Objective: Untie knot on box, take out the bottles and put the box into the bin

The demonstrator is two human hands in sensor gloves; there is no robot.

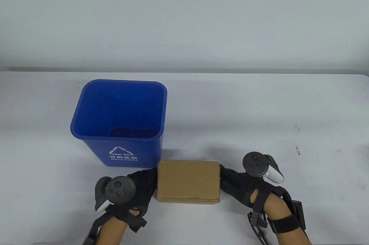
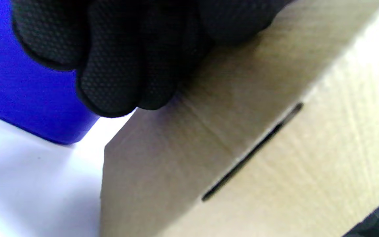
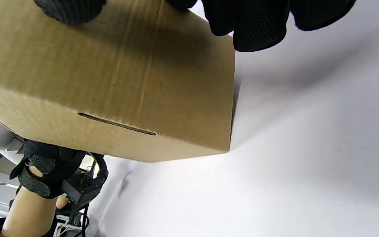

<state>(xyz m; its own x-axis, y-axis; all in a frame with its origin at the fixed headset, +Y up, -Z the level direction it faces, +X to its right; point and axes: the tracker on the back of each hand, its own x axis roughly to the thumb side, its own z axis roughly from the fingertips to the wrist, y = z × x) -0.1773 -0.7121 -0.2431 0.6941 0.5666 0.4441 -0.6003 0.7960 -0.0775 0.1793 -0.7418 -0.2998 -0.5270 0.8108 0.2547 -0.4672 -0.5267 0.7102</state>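
A closed brown cardboard box (image 1: pixel 188 180) sits between my two hands, just in front of the blue recycling bin (image 1: pixel 124 152). No string or knot shows on it, and no bottles are in view. My left hand (image 1: pixel 144 178) grips the box's left side, its gloved fingers (image 2: pixel 117 65) curled over the edge of the box (image 2: pixel 275 148). My right hand (image 1: pixel 230 178) grips the right side, with the thumb and fingers (image 3: pixel 252 23) over the top of the box (image 3: pixel 110 72). A thin slot runs along the front face. Whether the box rests on the table or hangs just above it cannot be told.
The bin stands open and upright at the left centre of the white table (image 1: pixel 259 112), its wall (image 2: pixel 18 92) close behind the box's left corner. A grey wall rises behind the table's far edge. My left forearm (image 3: pixel 44 164) shows under the box.
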